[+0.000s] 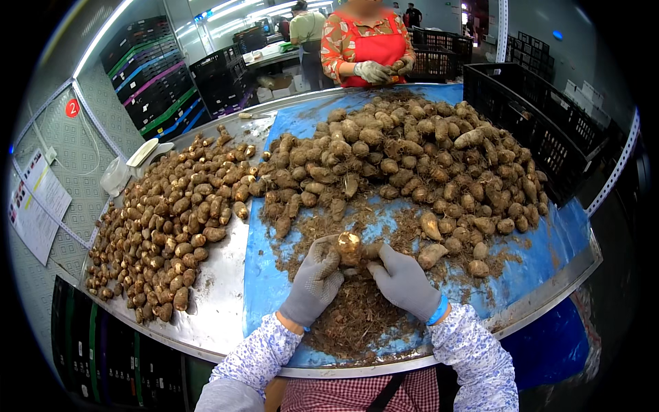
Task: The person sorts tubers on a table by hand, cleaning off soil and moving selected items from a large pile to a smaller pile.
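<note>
My left hand, in a grey dotted glove, holds a taro corm whose pale cut end faces up. My right hand, gloved alike, grips a smaller brown piece against the right side of that corm; whether the two are joined I cannot tell. Below both hands lies a heap of root fibres and soil on the blue sheet. A large pile of hairy taro corms rises beyond my hands. Cleaner corms with pale cut spots form another pile on the bare metal at left.
Across the table a person in a red apron holds a corm in gloved hands. Black plastic crates stand at right. A knife lies at the far edge. The raised metal table rim runs before me.
</note>
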